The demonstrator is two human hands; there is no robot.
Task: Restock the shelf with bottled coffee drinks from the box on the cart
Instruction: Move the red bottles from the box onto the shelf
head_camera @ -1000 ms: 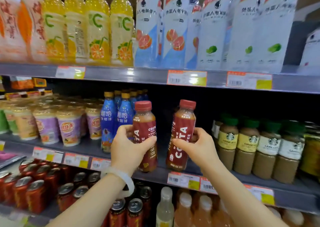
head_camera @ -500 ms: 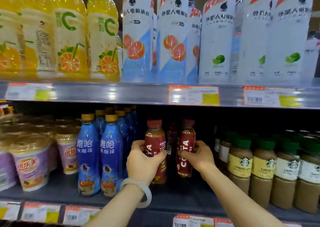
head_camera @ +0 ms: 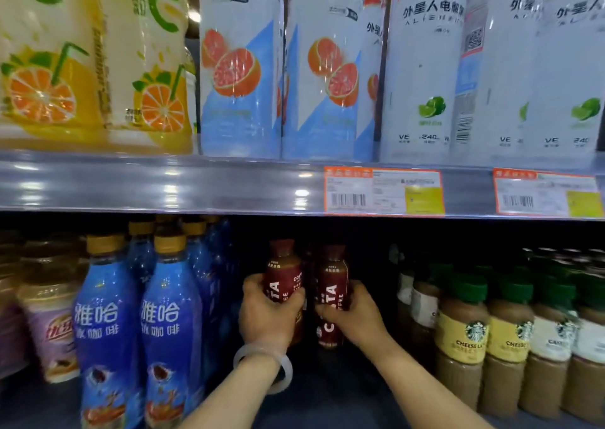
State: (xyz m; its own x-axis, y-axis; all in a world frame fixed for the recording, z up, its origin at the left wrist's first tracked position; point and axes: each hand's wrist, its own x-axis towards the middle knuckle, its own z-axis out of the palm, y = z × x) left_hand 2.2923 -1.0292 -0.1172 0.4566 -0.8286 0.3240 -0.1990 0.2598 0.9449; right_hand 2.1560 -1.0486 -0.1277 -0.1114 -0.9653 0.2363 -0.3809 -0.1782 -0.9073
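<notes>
Both forearms reach in from the bottom edge, a pale bangle [head_camera: 284, 368] on the left wrist. Left hand [head_camera: 268, 317] wraps round the lower body of one red Costa coffee bottle [head_camera: 284, 274], fingers curled over its label; right hand [head_camera: 355, 317] grips a second Costa bottle [head_camera: 332, 284] the same way. The two bottles stand upright, just beside each other, deep in the dark gap on the middle shelf [head_camera: 327, 392], red caps under the shelf above. More dark bottles may stand behind them; cannot tell. Left of the gap: two blue coffee bottles [head_camera: 108, 327] with gold caps in the front row, at least three more caps behind. Further left, one purple-labelled milk tea cup [head_camera: 55, 327], blurred. Right of the gap: four Starbucks bottles [head_camera: 461, 337] with green caps in front, more behind. On the upper shelf edge [head_camera: 163, 186], two orange price tags [head_camera: 383, 191]. Above it, two yellow orange-drink bottles [head_camera: 42, 68], two white grapefruit-labelled bottles [head_camera: 239, 68] in front, and three lime-labelled ones [head_camera: 425, 68].
</notes>
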